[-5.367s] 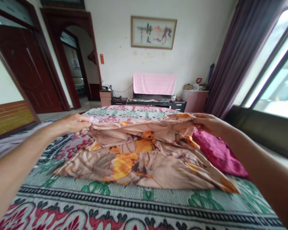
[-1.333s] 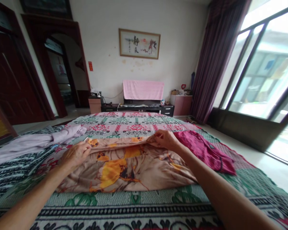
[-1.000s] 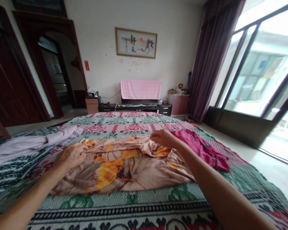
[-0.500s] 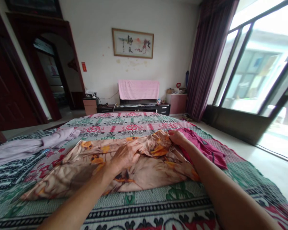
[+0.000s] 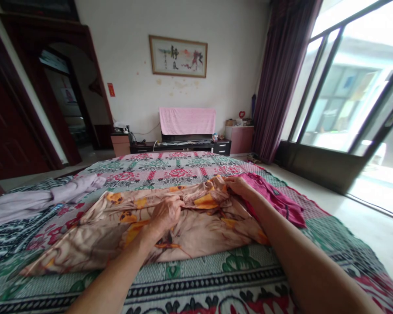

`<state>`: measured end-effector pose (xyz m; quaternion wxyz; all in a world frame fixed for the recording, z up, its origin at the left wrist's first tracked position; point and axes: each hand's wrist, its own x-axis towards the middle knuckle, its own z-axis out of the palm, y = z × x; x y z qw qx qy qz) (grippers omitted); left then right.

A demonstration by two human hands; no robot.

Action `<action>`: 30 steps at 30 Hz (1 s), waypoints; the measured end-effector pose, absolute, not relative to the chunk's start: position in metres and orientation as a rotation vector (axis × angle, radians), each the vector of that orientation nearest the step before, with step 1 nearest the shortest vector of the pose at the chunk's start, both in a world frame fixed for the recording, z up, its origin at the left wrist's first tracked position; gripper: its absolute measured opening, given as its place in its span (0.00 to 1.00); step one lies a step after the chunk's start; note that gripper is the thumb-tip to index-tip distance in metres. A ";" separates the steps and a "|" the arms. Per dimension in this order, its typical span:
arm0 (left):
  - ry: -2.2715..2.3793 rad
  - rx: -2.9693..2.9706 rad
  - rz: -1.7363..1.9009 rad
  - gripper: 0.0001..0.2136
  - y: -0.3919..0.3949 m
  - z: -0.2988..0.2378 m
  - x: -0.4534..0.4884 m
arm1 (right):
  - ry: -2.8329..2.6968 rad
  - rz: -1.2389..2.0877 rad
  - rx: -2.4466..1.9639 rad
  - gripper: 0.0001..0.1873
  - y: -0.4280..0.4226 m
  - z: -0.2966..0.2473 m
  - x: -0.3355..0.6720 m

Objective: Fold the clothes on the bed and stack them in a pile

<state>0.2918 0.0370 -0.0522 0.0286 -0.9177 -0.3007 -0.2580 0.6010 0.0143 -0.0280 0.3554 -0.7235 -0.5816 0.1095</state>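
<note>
Floral cloth [image 5: 94, 235]: on the bed [image 5: 196, 279], left portion spread flat, middle and right edge bunched, not yet smoothed. Left hand [image 5: 165, 213]: fingers clenched on a gathered fold at centre. Right hand [image 5: 237, 186]: fingers pinching the far right edge, beside a magenta garment [image 5: 278, 200].

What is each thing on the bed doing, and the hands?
Beige and orange flowered cloth: spread on the bed, bunched in the middle.
Left hand: fingers closed on a bunch of it.
Right hand: pinching its far edge.
Magenta crumpled garment: lying loose beside the right arm.
Lilac cloth: heaped at the left.
</note>
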 end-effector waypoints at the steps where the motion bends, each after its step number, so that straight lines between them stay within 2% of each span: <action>1: -0.927 -2.833 -0.752 0.14 0.038 -0.054 0.291 | -1.500 0.277 -1.929 0.12 0.013 -0.024 0.602; 5: -0.951 -2.846 -0.677 0.13 0.039 -0.058 0.293 | -1.637 0.380 -2.034 0.11 0.004 0.000 0.606; 9: -0.949 -2.855 -0.679 0.14 0.038 -0.056 0.294 | -1.992 0.630 -2.038 0.15 -0.008 0.019 0.605; 12: -0.942 -2.857 -0.690 0.15 0.039 -0.056 0.293 | -2.097 0.694 -2.091 0.18 -0.014 0.021 0.599; 15: -0.938 -2.859 -0.700 0.14 0.040 -0.058 0.293 | -2.166 0.627 -2.130 0.18 -0.014 0.015 0.591; 20: -0.949 -2.847 -0.720 0.14 0.038 -0.058 0.292 | -2.169 0.520 -2.118 0.10 -0.011 0.008 0.587; 23: -0.965 -2.830 -0.753 0.14 0.035 -0.055 0.293 | -1.997 0.384 -2.029 0.07 -0.008 0.009 0.593; 26: -1.010 -2.800 -0.853 0.13 0.033 -0.052 0.294 | -1.738 0.224 -1.971 0.09 -0.005 0.014 0.600; 30: -1.062 -2.763 -0.948 0.13 0.033 -0.049 0.297 | -1.508 0.247 -1.941 0.10 -0.005 0.022 0.598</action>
